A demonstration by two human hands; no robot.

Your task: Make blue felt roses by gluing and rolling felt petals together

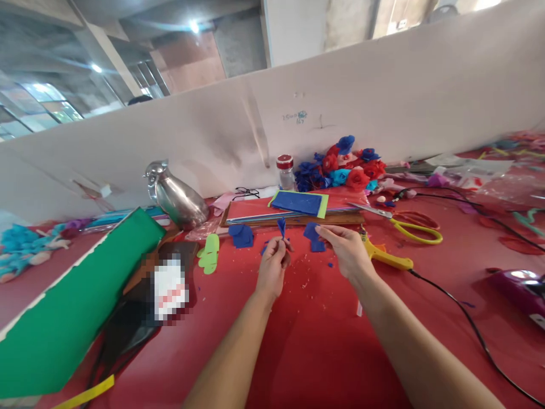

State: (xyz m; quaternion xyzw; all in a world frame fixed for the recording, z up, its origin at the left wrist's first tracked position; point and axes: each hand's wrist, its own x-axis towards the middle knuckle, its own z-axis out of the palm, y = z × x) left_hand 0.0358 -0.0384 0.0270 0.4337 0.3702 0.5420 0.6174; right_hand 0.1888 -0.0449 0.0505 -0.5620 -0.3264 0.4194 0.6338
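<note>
Over the red table (323,341), the left hand (272,270) is closed, pinching a small rolled blue piece (281,226) upright between its fingertips so that its top stands free. The right hand (347,250) pinches a flat blue petal cutout (314,237) just beside it, within easy reach of the roll. More blue cutouts (242,235) lie close ahead, and finished red and blue flowers (344,167) sit piled against the partition, out of the way.
</note>
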